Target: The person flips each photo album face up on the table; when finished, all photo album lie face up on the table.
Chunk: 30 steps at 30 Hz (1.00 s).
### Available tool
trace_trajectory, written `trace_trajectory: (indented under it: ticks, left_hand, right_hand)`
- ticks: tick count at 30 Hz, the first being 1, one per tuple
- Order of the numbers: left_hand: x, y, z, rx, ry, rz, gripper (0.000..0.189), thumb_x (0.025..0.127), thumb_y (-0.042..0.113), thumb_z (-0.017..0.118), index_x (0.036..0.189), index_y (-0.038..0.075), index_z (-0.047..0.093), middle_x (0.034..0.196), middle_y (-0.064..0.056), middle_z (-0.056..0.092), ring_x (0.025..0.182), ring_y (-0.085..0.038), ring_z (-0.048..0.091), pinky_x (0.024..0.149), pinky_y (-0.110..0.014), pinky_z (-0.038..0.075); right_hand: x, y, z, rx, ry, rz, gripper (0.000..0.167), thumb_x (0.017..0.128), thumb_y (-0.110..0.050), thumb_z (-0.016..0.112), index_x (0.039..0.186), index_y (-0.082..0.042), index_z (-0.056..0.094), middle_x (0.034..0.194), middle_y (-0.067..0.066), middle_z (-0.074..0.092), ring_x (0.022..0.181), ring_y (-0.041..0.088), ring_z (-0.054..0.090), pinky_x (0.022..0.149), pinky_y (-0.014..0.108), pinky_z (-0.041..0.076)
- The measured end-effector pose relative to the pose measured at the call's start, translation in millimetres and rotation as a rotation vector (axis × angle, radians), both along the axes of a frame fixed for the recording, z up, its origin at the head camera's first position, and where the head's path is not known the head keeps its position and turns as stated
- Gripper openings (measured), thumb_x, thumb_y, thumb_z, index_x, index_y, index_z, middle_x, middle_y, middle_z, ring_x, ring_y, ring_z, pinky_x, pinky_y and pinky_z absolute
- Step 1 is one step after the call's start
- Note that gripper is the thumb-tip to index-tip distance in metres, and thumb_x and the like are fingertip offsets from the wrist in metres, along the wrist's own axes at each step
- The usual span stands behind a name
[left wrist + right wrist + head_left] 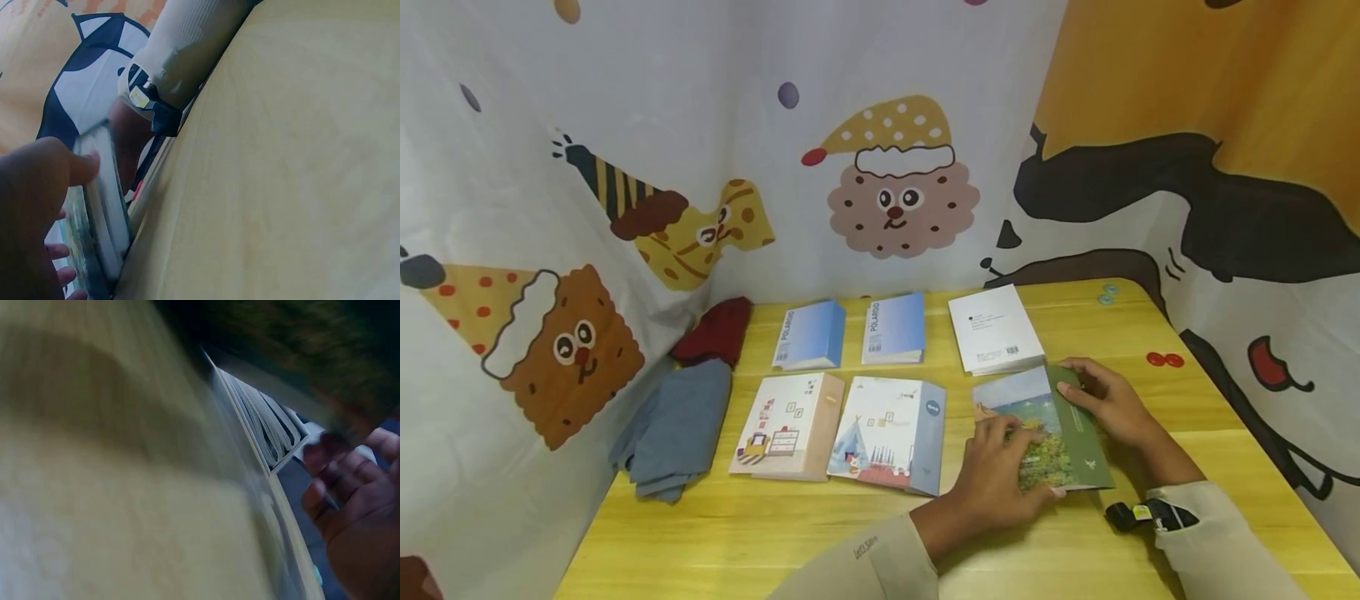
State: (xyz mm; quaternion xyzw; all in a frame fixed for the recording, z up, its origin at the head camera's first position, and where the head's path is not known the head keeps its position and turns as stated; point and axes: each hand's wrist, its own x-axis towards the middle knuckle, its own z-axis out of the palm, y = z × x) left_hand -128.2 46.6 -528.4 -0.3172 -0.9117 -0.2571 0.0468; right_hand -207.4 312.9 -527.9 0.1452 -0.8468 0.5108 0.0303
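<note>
The left hand (998, 485) holds the green book (1060, 437) with its thumb at the lower edge and fingers over the cover, while the right hand (1111, 410) grips its upper right edge. The book sits on the right part of the counter (1195, 425), just in front of the white book (996, 329). Wood shows on its left, up to the tent book (880, 442), and on its right, past the hand, to the counter's edge.

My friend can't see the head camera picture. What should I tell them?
A person's left hand and right hand hold a green book with a landscape cover on a yellow wooden table. Nearby lie two blue books, a white book, two illustrated white books, grey-blue cloth and maroon cloth.
</note>
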Motion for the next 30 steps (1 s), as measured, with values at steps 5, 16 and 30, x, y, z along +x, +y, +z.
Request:
trace_trajectory:
  ticks: [5,16,30]
  left_hand:
    - [3.0,0.0,5.7,0.062,-0.001,-0.061,0.075,0.105,0.060,0.063,0.165,0.022,0.039,0.162,-0.009,0.046,0.151,-0.027,0.044,0.113,-0.046,0.052]
    - [6.2,-1.3,10.0,0.349,-0.084,-0.234,0.094,0.108,0.034,0.065,0.175,0.007,0.005,0.173,-0.018,0.028,0.157,-0.025,0.040,0.124,-0.038,0.047]
    - [2.4,-6.8,10.4,0.696,-0.334,-0.234,0.112,0.095,0.018,0.082,0.175,0.021,0.003,0.181,-0.011,0.002,0.158,-0.025,0.038,0.106,-0.027,0.056]
  right_hand:
    - [0.5,4.6,2.5,-0.352,0.043,0.145,0.037,0.113,0.002,0.048,0.150,0.007,0.051,0.107,-0.007,0.070,0.081,0.008,0.072,0.059,0.031,0.063]
    - [3.5,6.9,7.9,-0.566,-0.089,0.518,0.060,0.118,0.000,0.026,0.176,-0.006,0.012,0.150,-0.007,0.057,0.128,0.006,0.068,0.091,0.028,0.066]
    - [-1.8,-2.6,-7.6,-0.225,-0.084,0.486,0.072,0.106,0.009,0.059,0.171,-0.006,0.032,0.124,-0.006,0.072,0.111,0.007,0.070,0.096,0.022,0.059]
